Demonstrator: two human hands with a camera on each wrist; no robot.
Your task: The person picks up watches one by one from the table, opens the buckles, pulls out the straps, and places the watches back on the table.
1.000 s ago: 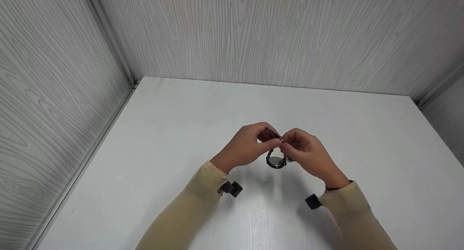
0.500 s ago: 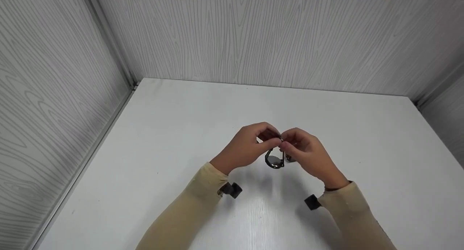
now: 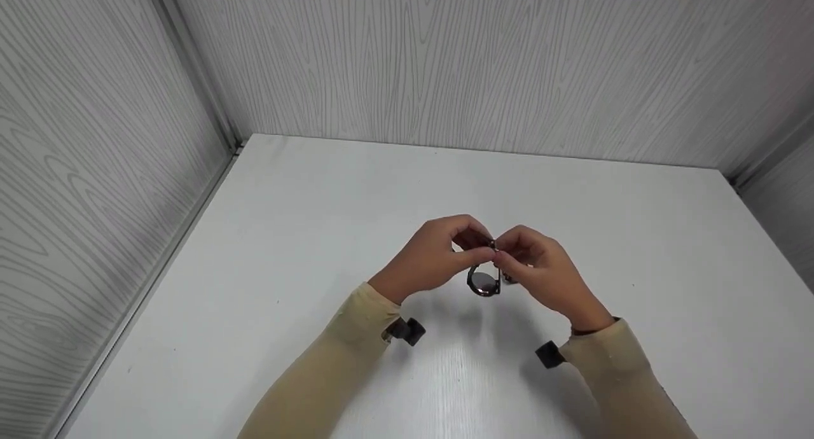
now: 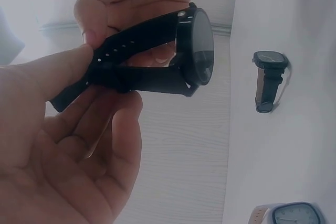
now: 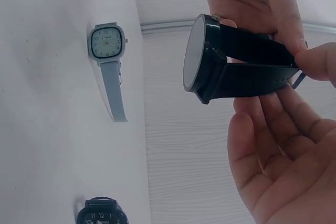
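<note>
Starting closest to us: the left hand and the right hand both have their fingers pinched on the same thing, a round black watch with a black holed strap. Neither hand is really nearer to it; they flank the watch, thumb tips just beside each other. The strap's bent into a loop with its ends at the fingers, and the loop's long axis runs from that pinch to the case, which hangs on the side toward the white flat tabletop. We'd reckon any next move hinges on those strap ends. Can't tell if they're fastened.

Past the round watch, on the tabletop, we've got a pale watch with a rounded-square face off to its left, and a black watch with white numerals off to its right. Furthest back, behind them all, is a grey wood-grain wall panel.
</note>
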